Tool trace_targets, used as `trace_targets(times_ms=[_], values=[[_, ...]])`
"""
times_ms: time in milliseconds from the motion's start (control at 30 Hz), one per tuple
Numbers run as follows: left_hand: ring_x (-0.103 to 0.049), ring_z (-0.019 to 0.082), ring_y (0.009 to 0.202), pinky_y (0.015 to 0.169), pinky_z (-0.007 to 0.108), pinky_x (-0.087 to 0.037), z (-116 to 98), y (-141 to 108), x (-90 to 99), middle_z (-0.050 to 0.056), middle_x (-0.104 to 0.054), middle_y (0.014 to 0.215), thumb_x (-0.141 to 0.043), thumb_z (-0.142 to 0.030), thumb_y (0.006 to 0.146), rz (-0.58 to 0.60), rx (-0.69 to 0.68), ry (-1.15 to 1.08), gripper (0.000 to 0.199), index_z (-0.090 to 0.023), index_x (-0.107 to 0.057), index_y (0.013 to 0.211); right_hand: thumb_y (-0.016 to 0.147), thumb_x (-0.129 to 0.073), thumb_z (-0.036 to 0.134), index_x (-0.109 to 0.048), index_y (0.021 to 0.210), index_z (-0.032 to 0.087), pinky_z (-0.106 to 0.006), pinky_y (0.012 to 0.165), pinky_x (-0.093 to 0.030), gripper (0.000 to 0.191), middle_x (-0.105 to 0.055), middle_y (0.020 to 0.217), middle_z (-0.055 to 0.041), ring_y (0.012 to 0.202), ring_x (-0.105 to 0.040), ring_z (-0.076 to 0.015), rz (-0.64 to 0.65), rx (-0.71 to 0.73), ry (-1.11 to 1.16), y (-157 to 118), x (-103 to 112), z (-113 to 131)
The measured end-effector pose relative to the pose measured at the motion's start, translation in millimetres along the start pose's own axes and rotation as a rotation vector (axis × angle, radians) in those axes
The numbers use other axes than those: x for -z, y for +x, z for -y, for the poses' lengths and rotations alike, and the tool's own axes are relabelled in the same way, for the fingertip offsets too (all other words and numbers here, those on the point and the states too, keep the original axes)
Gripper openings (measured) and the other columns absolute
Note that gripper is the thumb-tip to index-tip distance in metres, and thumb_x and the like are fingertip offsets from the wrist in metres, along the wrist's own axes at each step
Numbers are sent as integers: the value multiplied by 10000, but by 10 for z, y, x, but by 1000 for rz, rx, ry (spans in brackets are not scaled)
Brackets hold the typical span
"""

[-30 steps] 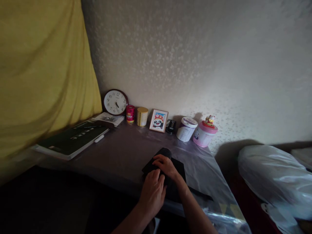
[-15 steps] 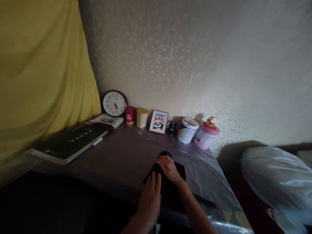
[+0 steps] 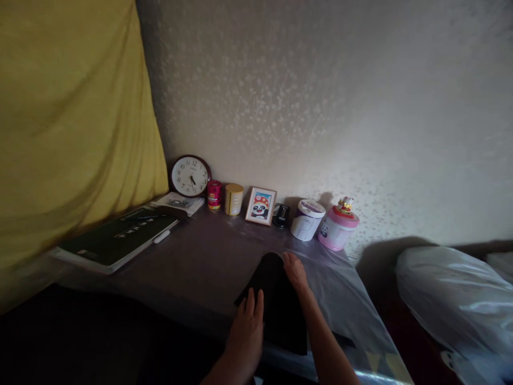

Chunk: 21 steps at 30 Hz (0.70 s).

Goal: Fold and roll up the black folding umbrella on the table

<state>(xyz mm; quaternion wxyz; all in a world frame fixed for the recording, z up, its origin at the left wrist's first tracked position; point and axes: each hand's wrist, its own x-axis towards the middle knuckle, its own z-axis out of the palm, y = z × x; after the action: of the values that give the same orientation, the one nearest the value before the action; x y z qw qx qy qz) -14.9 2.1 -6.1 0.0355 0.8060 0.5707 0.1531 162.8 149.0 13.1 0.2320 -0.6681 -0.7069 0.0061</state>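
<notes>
Black cloth [image 3: 280, 310] lies by the counter's [image 3: 200, 256] near edge. Left hand [image 3: 247, 323] spread on it, grip slack; right hand [image 3: 295, 271] at its far right edge, cannot tell if pinching. Glossy top might let the cloth skid and crease if palms push unevenly. Clock [image 3: 188, 179] numerals legible; green book's [image 3: 100, 243] white characters too blurred.

A: Passage?
B: Bare worktop [image 3: 192, 262], green book [image 3: 120, 238] to black item [image 3: 274, 299].
A: Obstacles?
B: Back row: clock [image 3: 188, 174], red tin [image 3: 214, 195], yellow tin [image 3: 233, 200], picture frame [image 3: 261, 206], white tub [image 3: 306, 222], pink tub [image 3: 337, 231]. Yellow curtain [image 3: 76, 117] bounds left.
</notes>
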Motion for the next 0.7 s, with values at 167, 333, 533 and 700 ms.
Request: trace_targets(times_ms=[167, 333, 533, 700], values=[[-382, 284, 1270, 998, 392, -394, -10, -20, 101, 222, -346, 1404, -411, -61, 824, 30, -19, -30, 562, -58, -283, 1371, 911, -269, 302, -627, 1013, 185, -266, 726, -426, 390, -681, 938, -109, 847, -633, -192, 0, -242, 25, -491, 335, -322], [-370, 293, 1277, 991, 430, -388, 63, -51, 113, 216, -249, 1452, -459, -180, 832, 53, 10, -199, 646, -116, -180, 1411, 885, -278, 429, -636, 891, 186, -251, 581, -427, 433, -676, 776, -61, 686, -634, -179, 117, -392, 265, -928, 359, -333], [-295, 275, 1321, 1025, 417, -350, 145, -126, 58, 186, -164, 1488, -528, -89, 687, 25, -32, -332, 876, -158, -64, 1426, 771, -424, 565, -650, 799, 191, -291, 624, -444, 438, -679, 730, -58, 721, -635, -221, 16, -346, 467, -1038, 334, -173], [-290, 229, 1326, 1031, 363, -356, 154, -147, -34, 190, -228, 1468, -428, 48, 624, -20, -3, -304, 935, -135, 19, 1424, 682, -524, 558, -637, 707, 178, -262, 491, -386, 398, -595, 565, -18, 575, -575, -189, 20, -324, 522, -953, 349, -77]])
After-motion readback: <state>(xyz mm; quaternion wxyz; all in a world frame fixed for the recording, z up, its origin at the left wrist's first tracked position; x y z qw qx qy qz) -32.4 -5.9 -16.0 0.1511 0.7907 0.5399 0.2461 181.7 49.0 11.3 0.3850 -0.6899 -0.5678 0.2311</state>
